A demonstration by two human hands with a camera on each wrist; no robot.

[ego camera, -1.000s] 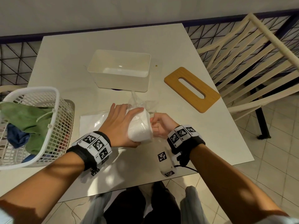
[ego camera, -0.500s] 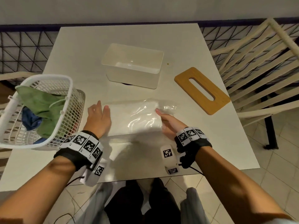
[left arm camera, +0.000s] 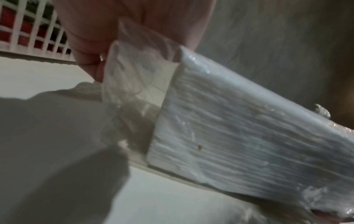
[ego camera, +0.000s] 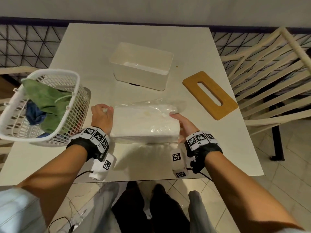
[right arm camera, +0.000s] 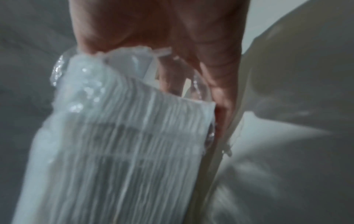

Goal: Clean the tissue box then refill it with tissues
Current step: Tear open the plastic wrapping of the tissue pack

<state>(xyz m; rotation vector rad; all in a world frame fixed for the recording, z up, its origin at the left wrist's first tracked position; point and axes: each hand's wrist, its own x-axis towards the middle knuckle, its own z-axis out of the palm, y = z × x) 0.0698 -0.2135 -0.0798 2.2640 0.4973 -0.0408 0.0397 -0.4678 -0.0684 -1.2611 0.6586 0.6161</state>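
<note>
With the open white plastic tissue box waiting farther back on the tabletop, the left hand and right hand pinch the clear-wrapped white tissue pack's ends, so unwrapping seems next.

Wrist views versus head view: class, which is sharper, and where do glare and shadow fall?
Head view: sharp, edges bowed; arm shadows on the table. Left wrist view: soft, glints on the tissue pack. Right wrist view: most blurred, glare on the wrap by the right hand.
</note>
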